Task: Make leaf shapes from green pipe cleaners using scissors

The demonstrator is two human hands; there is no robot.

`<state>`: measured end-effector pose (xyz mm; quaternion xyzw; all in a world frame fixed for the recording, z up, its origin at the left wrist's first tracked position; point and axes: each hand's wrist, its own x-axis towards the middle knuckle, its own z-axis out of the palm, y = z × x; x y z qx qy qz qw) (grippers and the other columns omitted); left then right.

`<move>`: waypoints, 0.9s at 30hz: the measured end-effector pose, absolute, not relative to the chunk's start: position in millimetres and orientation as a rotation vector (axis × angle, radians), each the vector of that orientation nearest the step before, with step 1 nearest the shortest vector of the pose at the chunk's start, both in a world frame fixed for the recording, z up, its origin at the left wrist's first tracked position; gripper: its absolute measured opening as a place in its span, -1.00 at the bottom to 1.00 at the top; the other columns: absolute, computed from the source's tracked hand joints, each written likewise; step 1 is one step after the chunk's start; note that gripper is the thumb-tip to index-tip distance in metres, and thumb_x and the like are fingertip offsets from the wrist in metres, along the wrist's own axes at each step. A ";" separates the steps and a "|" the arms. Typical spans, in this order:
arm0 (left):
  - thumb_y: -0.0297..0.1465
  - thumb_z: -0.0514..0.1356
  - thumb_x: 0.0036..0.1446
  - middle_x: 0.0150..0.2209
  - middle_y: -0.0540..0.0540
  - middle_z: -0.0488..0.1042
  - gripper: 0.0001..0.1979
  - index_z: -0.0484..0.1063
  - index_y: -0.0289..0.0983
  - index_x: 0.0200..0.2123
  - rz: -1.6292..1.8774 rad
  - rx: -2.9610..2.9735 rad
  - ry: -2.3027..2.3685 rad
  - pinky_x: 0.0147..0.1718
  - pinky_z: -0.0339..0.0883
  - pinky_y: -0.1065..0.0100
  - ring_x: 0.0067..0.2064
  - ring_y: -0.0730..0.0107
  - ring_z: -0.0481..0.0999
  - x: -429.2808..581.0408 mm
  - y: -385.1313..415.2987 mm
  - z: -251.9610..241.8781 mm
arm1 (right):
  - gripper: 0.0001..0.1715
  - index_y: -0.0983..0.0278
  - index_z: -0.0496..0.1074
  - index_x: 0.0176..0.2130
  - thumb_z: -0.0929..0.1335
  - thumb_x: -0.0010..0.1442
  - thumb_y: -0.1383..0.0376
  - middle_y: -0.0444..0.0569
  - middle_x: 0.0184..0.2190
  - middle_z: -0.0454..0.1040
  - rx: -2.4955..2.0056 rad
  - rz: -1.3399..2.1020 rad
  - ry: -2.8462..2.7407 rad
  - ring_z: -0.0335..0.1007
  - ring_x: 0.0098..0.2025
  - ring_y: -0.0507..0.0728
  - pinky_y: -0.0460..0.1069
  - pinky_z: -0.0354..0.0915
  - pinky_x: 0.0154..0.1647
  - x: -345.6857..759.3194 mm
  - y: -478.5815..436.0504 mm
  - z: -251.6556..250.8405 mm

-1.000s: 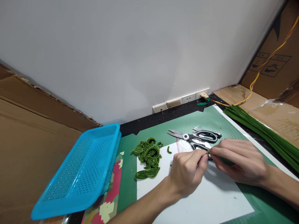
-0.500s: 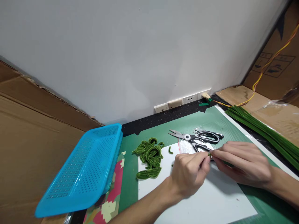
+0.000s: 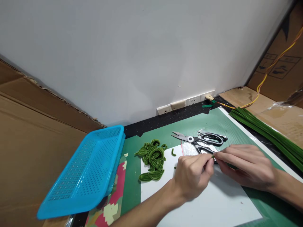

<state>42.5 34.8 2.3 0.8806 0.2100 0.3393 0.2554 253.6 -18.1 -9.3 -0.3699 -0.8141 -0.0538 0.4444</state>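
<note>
My left hand [image 3: 193, 173] and my right hand [image 3: 248, 167] meet fingertip to fingertip above a white sheet [image 3: 189, 211]. Both pinch a small green fuzzy pipe cleaner piece [image 3: 213, 156]; most of it is hidden by the fingers. Just beyond the hands lie scissors [image 3: 190, 139] with black and grey handles, blades parted, partly over a clear plastic bag [image 3: 188, 148]. To the left is a heap of bent green pipe cleaner shapes [image 3: 153, 154], looped and leaf-like. A short curved offcut [image 3: 173, 152] rests between heap and scissors.
A blue perforated plastic basket [image 3: 71, 205] stands at the left, beside cardboard [image 3: 30, 151]. Long green pipe cleaners [image 3: 267, 135] lie bundled at the right. A green mat [image 3: 132, 179] covers the table. Wall sockets [image 3: 193, 100] and a yellow-orange cable [image 3: 261, 83] are at the back.
Almost nothing differs. Both hands keep their pinch in the same place, and the whole view has shifted very slightly.
</note>
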 end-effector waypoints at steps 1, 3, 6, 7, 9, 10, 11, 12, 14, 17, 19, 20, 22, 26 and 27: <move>-0.49 0.11 0.45 -0.51 0.06 0.38 -0.79 0.47 -0.30 -0.28 0.926 2.394 0.574 -0.50 0.11 0.35 -0.53 0.49 0.29 42.6 34.9 3.0 | -0.73 0.36 0.50 -0.03 0.41 0.31 0.59 -0.07 -0.45 0.49 -0.922 -0.129 -2.021 0.38 -0.48 0.06 -0.01 0.29 -0.41 253.4 -17.9 -9.3; -0.48 0.12 0.45 -0.49 0.05 0.43 -0.81 0.51 -0.32 -0.23 0.936 2.401 0.590 -0.49 0.14 0.35 -0.53 0.47 0.33 42.8 35.0 4.3 | -0.74 0.37 0.50 -0.04 0.41 0.30 0.60 -0.06 -0.46 0.49 -0.924 -0.120 -2.025 0.36 -0.48 0.06 -0.01 0.28 -0.42 252.9 -17.6 -8.8; -0.48 0.13 0.45 -0.44 0.02 0.53 -0.83 0.54 -0.32 -0.15 0.951 2.406 0.606 -0.48 0.19 0.35 -0.51 0.46 0.41 42.9 34.7 5.5 | -0.73 0.38 0.49 -0.04 0.41 0.30 0.61 -0.05 -0.46 0.48 -0.918 -0.117 -2.022 0.33 -0.48 0.06 -0.01 0.26 -0.43 252.1 -17.9 -7.2; -0.48 0.14 0.45 -0.41 0.00 0.56 -0.84 0.54 -0.32 -0.12 0.957 2.406 0.605 -0.47 0.21 0.36 -0.50 0.45 0.43 42.9 34.6 5.4 | -0.72 0.37 0.49 -0.04 0.41 0.30 0.61 -0.06 -0.46 0.48 -0.916 -0.118 -2.019 0.33 -0.48 0.06 -0.01 0.25 -0.43 251.9 -18.0 -6.6; -0.49 0.16 0.44 -0.36 -0.01 0.61 -0.85 0.55 -0.32 -0.06 0.977 2.406 0.602 -0.47 0.24 0.37 -0.50 0.46 0.45 42.9 34.4 4.5 | -0.72 0.37 0.49 -0.04 0.40 0.30 0.62 -0.07 -0.47 0.47 -0.918 -0.118 -2.018 0.30 -0.48 0.05 -0.01 0.24 -0.44 251.4 -18.2 -5.5; -0.50 0.17 0.43 -0.34 -0.02 0.63 -0.85 0.55 -0.31 -0.05 0.987 2.405 0.604 -0.47 0.25 0.37 -0.50 0.47 0.44 42.8 34.4 3.8 | -0.73 0.37 0.49 -0.05 0.40 0.30 0.62 -0.08 -0.48 0.46 -0.920 -0.115 -2.017 0.29 -0.49 0.05 -0.01 0.23 -0.44 251.3 -18.3 -5.2; -0.50 0.19 0.42 -0.32 -0.02 0.64 -0.85 0.55 -0.31 -0.04 0.996 2.404 0.609 -0.48 0.25 0.37 -0.51 0.48 0.44 42.8 34.6 3.1 | -0.73 0.37 0.49 -0.06 0.40 0.30 0.62 -0.08 -0.48 0.45 -0.922 -0.110 -2.017 0.28 -0.49 0.05 -0.01 0.23 -0.45 251.2 -18.4 -5.0; -0.50 0.20 0.41 -0.30 -0.03 0.64 -0.85 0.54 -0.31 -0.03 1.005 2.402 0.616 -0.48 0.25 0.38 -0.52 0.49 0.43 42.8 34.8 2.5 | -0.74 0.37 0.49 -0.06 0.40 0.30 0.61 -0.09 -0.48 0.44 -0.928 -0.105 -2.017 0.27 -0.49 0.05 -0.01 0.22 -0.45 251.2 -18.5 -4.9; -0.51 0.21 0.39 -0.30 -0.03 0.64 -0.86 0.55 -0.31 -0.04 1.022 2.398 0.624 -0.50 0.25 0.38 -0.52 0.50 0.41 42.7 35.4 1.9 | -0.76 0.37 0.49 -0.08 0.40 0.30 0.61 -0.08 -0.48 0.43 -0.929 -0.099 -2.019 0.26 -0.49 0.05 -0.01 0.22 -0.45 251.2 -18.6 -5.0; -0.51 0.21 0.39 -0.33 -0.03 0.60 -0.88 0.56 -0.31 -0.09 1.040 2.403 0.620 -0.50 0.24 0.38 -0.51 0.49 0.40 42.8 36.0 2.9 | -0.78 0.37 0.49 -0.08 0.39 0.31 0.59 -0.08 -0.48 0.44 -0.923 -0.097 -2.032 0.26 -0.49 0.05 -0.01 0.21 -0.45 251.4 -18.2 -5.1; -0.51 0.21 0.39 -0.36 -0.03 0.57 -0.89 0.56 -0.31 -0.12 1.052 2.402 0.614 -0.50 0.23 0.38 -0.51 0.48 0.39 42.8 35.9 4.1 | -0.79 0.37 0.49 -0.09 0.39 0.32 0.59 -0.07 -0.48 0.44 -0.925 -0.098 -2.040 0.26 -0.49 0.05 -0.01 0.21 -0.45 251.6 -17.6 -5.2; -0.51 0.22 0.39 -0.37 -0.02 0.56 -0.90 0.56 -0.31 -0.13 1.060 2.398 0.613 -0.51 0.23 0.38 -0.51 0.48 0.38 42.8 35.8 4.6 | -0.80 0.37 0.49 -0.09 0.39 0.33 0.58 -0.07 -0.47 0.46 -0.930 -0.098 -2.043 0.27 -0.49 0.05 -0.01 0.22 -0.45 251.7 -17.2 -5.3; -0.52 0.22 0.39 -0.37 -0.03 0.56 -0.90 0.56 -0.32 -0.12 1.076 2.389 0.606 -0.51 0.23 0.38 -0.51 0.49 0.38 42.6 35.8 5.0 | -0.82 0.37 0.49 -0.09 0.38 0.35 0.56 -0.05 -0.45 0.49 -0.938 -0.099 -2.050 0.31 -0.47 0.05 -0.01 0.24 -0.43 252.2 -16.4 -5.8; -0.51 0.20 0.42 -0.34 -0.06 0.57 -0.89 0.55 -0.32 -0.10 1.070 2.358 0.605 -0.47 0.26 0.38 -0.45 0.44 0.44 41.7 36.5 4.4 | -0.86 0.36 0.49 -0.07 0.37 0.40 0.52 -0.03 -0.41 0.53 -0.980 -0.111 -2.065 0.38 -0.45 0.06 -0.01 0.25 -0.42 253.3 -14.5 -6.5; -0.50 0.20 0.43 -0.33 -0.06 0.57 -0.89 0.55 -0.31 -0.10 1.067 2.343 0.613 -0.47 0.26 0.38 -0.43 0.43 0.46 41.4 36.6 4.4 | -0.86 0.36 0.49 -0.06 0.36 0.41 0.51 -0.03 -0.40 0.54 -0.993 -0.115 -2.071 0.39 -0.45 0.07 -0.01 0.26 -0.42 253.4 -14.0 -6.3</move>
